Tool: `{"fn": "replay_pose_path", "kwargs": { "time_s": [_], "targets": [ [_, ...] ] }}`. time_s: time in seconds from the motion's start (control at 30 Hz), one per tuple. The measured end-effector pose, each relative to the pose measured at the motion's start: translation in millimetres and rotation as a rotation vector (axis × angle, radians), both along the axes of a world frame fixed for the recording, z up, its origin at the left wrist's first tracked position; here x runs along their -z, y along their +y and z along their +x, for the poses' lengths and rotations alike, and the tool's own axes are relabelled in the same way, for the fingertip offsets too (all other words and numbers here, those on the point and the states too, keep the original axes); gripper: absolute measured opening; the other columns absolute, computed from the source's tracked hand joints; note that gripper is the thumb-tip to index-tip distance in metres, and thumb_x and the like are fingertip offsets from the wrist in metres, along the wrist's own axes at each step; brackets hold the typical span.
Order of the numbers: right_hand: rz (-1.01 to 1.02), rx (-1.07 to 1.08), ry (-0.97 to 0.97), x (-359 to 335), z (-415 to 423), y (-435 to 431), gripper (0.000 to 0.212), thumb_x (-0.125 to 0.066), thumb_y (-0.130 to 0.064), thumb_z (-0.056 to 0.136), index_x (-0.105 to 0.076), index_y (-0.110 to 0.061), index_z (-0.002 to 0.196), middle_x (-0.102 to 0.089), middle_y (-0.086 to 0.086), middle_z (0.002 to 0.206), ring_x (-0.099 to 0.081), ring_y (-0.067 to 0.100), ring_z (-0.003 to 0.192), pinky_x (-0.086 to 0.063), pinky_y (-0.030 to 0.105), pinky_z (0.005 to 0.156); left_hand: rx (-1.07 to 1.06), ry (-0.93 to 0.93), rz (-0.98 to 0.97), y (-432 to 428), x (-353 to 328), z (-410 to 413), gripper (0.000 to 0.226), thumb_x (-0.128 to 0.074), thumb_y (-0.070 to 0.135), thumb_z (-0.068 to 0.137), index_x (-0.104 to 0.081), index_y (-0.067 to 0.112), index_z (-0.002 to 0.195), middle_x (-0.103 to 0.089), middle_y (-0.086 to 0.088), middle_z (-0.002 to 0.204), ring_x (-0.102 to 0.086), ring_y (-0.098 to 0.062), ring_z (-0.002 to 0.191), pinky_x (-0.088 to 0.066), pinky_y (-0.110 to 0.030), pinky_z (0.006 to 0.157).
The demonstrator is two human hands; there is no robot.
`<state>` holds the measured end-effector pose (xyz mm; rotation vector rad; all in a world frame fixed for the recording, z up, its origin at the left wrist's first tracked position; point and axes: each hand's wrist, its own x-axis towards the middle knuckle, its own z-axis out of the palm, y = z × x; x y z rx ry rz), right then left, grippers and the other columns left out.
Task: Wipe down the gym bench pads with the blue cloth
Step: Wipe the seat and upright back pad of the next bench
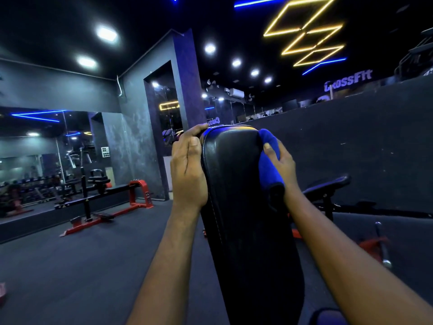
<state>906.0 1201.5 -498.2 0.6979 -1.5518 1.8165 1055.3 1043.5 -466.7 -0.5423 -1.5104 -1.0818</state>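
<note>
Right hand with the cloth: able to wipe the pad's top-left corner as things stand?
Probably not fully. The left hand grips that corner of the bench pad, fingers curled over its edge, covering it. The right hand holds the blue cloth at the top-right edge; the pad face between is bare.

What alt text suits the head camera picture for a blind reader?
A person's right hand holds a blue cloth against the upper right edge of a raised black bench pad, while the left hand grips its upper left edge. Behind lies a dim gym with a red-framed bench and yellow ceiling lights.
</note>
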Motion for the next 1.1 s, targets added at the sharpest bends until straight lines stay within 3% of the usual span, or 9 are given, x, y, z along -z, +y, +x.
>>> {"fn": "replay_pose_path", "kwargs": {
  "time_s": [0.17, 0.33, 0.43, 0.53, 0.6, 0.77, 0.9, 0.97, 1.1],
  "targets": [
    [-0.029, 0.001, 0.008, 58.1, 16.2, 4.0, 0.038, -0.056, -0.03, 0.098, -0.06, -0.022, 0.135, -0.065, -0.006, 0.13, -0.057, 0.009, 0.124, -0.042, 0.031, 0.109, 0.002, -0.001, 0.005, 0.1, 1.1, -1.3, 0.038, -0.033, 0.027, 0.103, -0.064, 0.019, 0.122, -0.065, 0.007, 0.118, -0.054, -0.025, 0.118, -0.04, -0.052, 0.104],
    [0.065, 0.111, -0.114, -20.1, -6.7, 6.1, 0.03, -0.054, -0.037, 0.098, -0.063, -0.031, 0.126, -0.069, 0.001, 0.115, -0.06, 0.027, 0.116, -0.045, 0.043, 0.103, 0.0, -0.01, -0.008, 0.1, 0.7, -0.6, 0.038, -0.032, 0.028, 0.104, -0.064, 0.02, 0.122, -0.064, 0.006, 0.119, -0.054, -0.025, 0.119, -0.04, -0.052, 0.104],
    [0.113, 0.108, 0.052, -41.5, 3.4, -2.9, 0.03, -0.054, -0.039, 0.098, -0.062, -0.034, 0.126, -0.068, -0.01, 0.118, -0.059, 0.016, 0.118, -0.043, 0.038, 0.105, 0.006, -0.015, -0.003, -0.8, 0.2, -0.5, 0.038, -0.032, 0.027, 0.103, -0.064, 0.019, 0.122, -0.064, 0.004, 0.12, -0.054, -0.025, 0.12, -0.04, -0.052, 0.104],
    [0.028, -0.01, 0.246, 0.5, 24.7, -7.3, 0.034, -0.057, -0.025, 0.099, -0.058, -0.025, 0.132, -0.057, -0.019, 0.134, -0.048, -0.003, 0.13, -0.034, 0.023, 0.112, 0.024, 0.0, 0.011, -2.9, -0.1, -4.7, 0.038, -0.033, 0.028, 0.102, -0.064, 0.015, 0.121, -0.064, -0.002, 0.122, -0.054, -0.027, 0.12, -0.039, -0.054, 0.105],
    [0.025, -0.037, 0.285, 28.4, 18.4, -1.6, 0.035, -0.057, -0.022, 0.097, -0.057, -0.022, 0.132, -0.054, -0.018, 0.137, -0.044, 0.0, 0.135, -0.031, 0.024, 0.116, 0.036, -0.012, 0.006, -2.3, 0.1, -5.8, 0.038, -0.034, 0.029, 0.102, -0.064, 0.017, 0.121, -0.064, -0.002, 0.122, -0.054, -0.027, 0.121, -0.039, -0.055, 0.105],
    [-0.062, -0.016, -0.017, 13.8, 2.7, 1.0, 0.038, -0.058, -0.031, 0.095, -0.062, -0.023, 0.132, -0.066, -0.005, 0.128, -0.058, 0.011, 0.122, -0.042, 0.043, 0.11, 0.013, -0.011, 0.009, -2.8, 1.1, -3.8, 0.038, -0.033, 0.029, 0.103, -0.064, 0.018, 0.121, -0.064, 0.0, 0.12, -0.054, -0.028, 0.119, -0.04, -0.055, 0.104],
    [0.053, 0.01, 0.234, 59.1, 45.6, -7.2, 0.045, -0.054, -0.025, 0.097, -0.049, -0.019, 0.141, -0.047, -0.003, 0.15, -0.038, 0.011, 0.142, -0.026, 0.027, 0.119, -0.004, -0.013, 0.015, -2.8, 0.0, -3.4, 0.037, -0.034, 0.027, 0.103, -0.065, 0.019, 0.122, -0.064, 0.001, 0.121, -0.054, -0.025, 0.119, -0.041, -0.053, 0.104],
    [0.115, -0.014, 0.316, 80.9, 44.5, -2.0, 0.044, -0.054, -0.019, 0.098, -0.049, -0.016, 0.143, -0.045, -0.002, 0.151, -0.036, 0.011, 0.144, -0.025, 0.027, 0.119, -0.008, -0.022, 0.016, -1.4, -0.3, -3.8, 0.037, -0.034, 0.027, 0.103, -0.065, 0.02, 0.122, -0.064, 0.004, 0.122, -0.054, -0.024, 0.12, -0.041, -0.051, 0.105],
    [-0.051, 0.005, 0.059, 47.8, 27.3, -0.3, 0.039, -0.055, -0.025, 0.1, -0.055, -0.019, 0.139, -0.05, -0.004, 0.147, -0.04, 0.009, 0.141, -0.029, 0.031, 0.119, -0.017, -0.023, 0.012, 0.1, 0.4, -1.7, 0.038, -0.033, 0.029, 0.102, -0.064, 0.022, 0.123, -0.064, 0.005, 0.121, -0.054, -0.021, 0.12, -0.041, -0.049, 0.104]
  ]
}}
